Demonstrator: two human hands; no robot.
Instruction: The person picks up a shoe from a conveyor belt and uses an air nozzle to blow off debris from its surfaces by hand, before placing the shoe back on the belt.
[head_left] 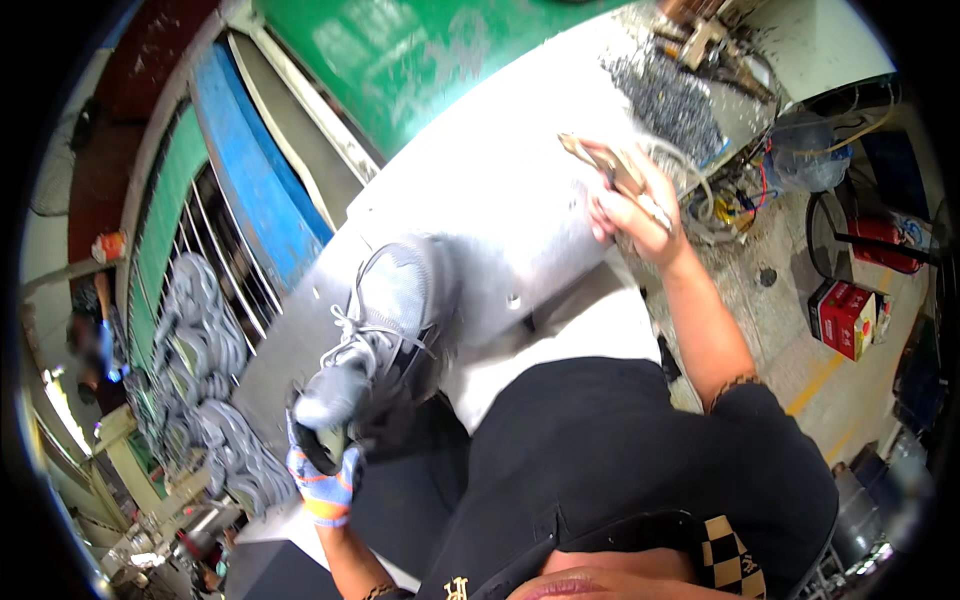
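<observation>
My left hand, in a striped blue, white and orange glove, is closed around the heel end of a grey lace-up sneaker. The shoe's toe points away over the metal worktop, and its laces are tied. My bare right hand is raised above the right part of the worktop, apart from the shoe. Its fingers wrap round a brass-coloured, pliers-like metal tool whose tip points to the far left. Fingers and glare hide the tool's exact shape.
Several grey sneakers sit on a wire rack at left, beside blue and green panels. Dark metal bits lie heaped at the worktop's far right. A red box stands on the floor at right. Another person is blurred at far left.
</observation>
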